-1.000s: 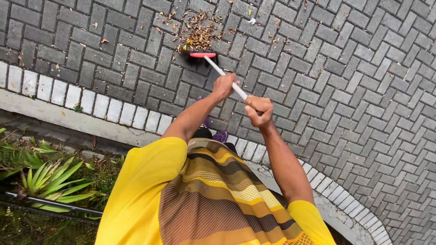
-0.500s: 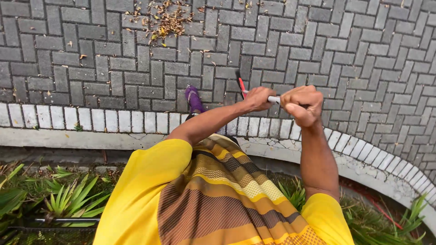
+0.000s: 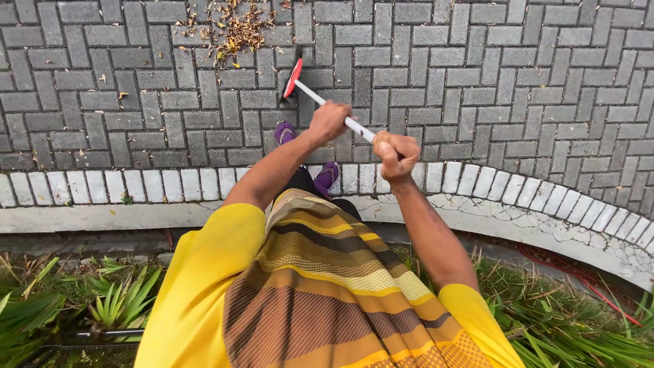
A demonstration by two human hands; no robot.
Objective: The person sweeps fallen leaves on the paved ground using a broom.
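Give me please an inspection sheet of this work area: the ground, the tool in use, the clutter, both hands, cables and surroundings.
Surface: grey paving bricks in herringbone, bordered by a row of white bricks and a cracked concrete kerb.
Job's things: broom with red head and white handle, head on the paving beside the leaves.
Clutter: pile of dry leaves, a few scattered ones.
Grips: left hand and right hand both closed on the handle.
Cables: nothing seen.
Surroundings: green plants below the kerb; purple shoes.
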